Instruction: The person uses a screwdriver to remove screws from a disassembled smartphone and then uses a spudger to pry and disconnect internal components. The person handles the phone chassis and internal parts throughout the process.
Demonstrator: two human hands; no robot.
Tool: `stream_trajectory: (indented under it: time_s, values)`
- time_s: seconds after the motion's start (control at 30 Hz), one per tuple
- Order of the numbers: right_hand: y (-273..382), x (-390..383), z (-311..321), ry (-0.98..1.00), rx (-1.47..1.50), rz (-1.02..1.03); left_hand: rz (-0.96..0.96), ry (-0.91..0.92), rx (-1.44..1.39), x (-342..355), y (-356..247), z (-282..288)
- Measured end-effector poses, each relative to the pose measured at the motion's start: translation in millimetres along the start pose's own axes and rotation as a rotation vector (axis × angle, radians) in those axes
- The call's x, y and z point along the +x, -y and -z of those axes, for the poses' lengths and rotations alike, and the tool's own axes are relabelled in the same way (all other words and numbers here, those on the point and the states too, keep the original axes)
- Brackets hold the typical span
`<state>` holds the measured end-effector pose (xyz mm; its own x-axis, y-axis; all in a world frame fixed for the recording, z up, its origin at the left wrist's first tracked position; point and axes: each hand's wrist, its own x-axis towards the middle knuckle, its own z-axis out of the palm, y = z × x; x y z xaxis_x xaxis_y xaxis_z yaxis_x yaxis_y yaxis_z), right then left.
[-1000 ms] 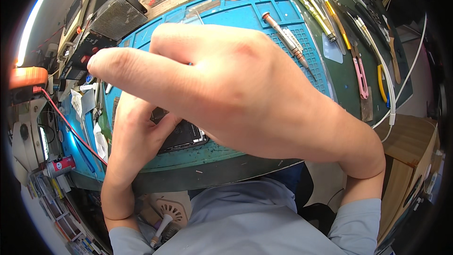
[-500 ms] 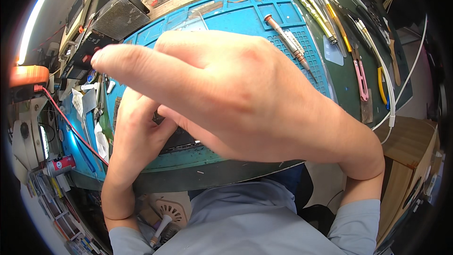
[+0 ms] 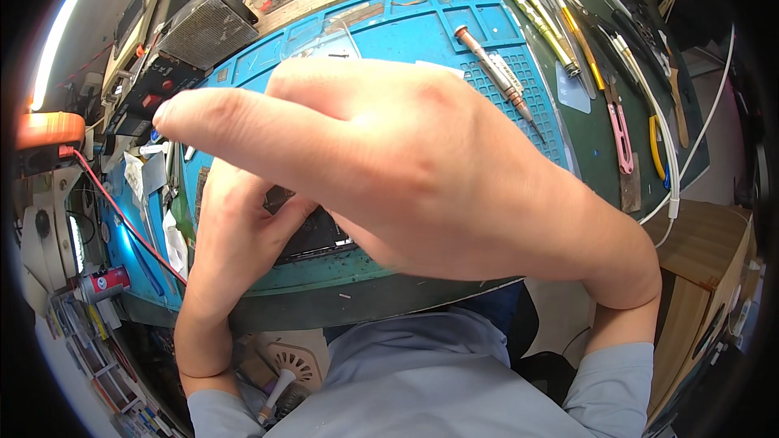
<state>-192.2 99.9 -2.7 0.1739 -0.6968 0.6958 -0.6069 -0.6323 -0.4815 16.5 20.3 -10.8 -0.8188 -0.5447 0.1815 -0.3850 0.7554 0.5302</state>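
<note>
Black device (image 3: 320, 233) lies against the half-curled left hand (image 3: 235, 215).

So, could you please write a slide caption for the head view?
Left hand at a dark device, right hand partly hiding it from view, blue mat beyond.

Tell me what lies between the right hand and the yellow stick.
In the head view, from right hand to yellow stick: a screwdriver on the blue mat, then a green tool beside the mat.
</note>
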Motion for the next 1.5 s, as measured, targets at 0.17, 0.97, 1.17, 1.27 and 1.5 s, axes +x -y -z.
stream_trajectory:
  time_s: [0.17,0.97,1.17,1.27,1.5]
  values:
    - [-0.7,-1.0,-3.6,-0.038,-0.02,0.01,0.006,-0.008,-0.02,2.1,-3.7,-1.2]
    - [-3.8,-1.6,3.5,-0.044,-0.027,-0.015,-0.092,0.01,0.01,11.2,-12.4,2.6]
    - [-3.0,-2.0,3.5,-0.031,0.012,-0.028,-0.046,0.04,-0.009,10.1,-12.9,3.6]
    - [0.6,-0.1,6.7,-0.007,0.008,-0.048,-0.026,0.065,-0.032,9.9,-11.7,4.6]
    - [1.7,-0.3,5.6,-0.023,-0.023,-0.037,0.0,0.085,-0.038,9.3,-11.7,5.5]
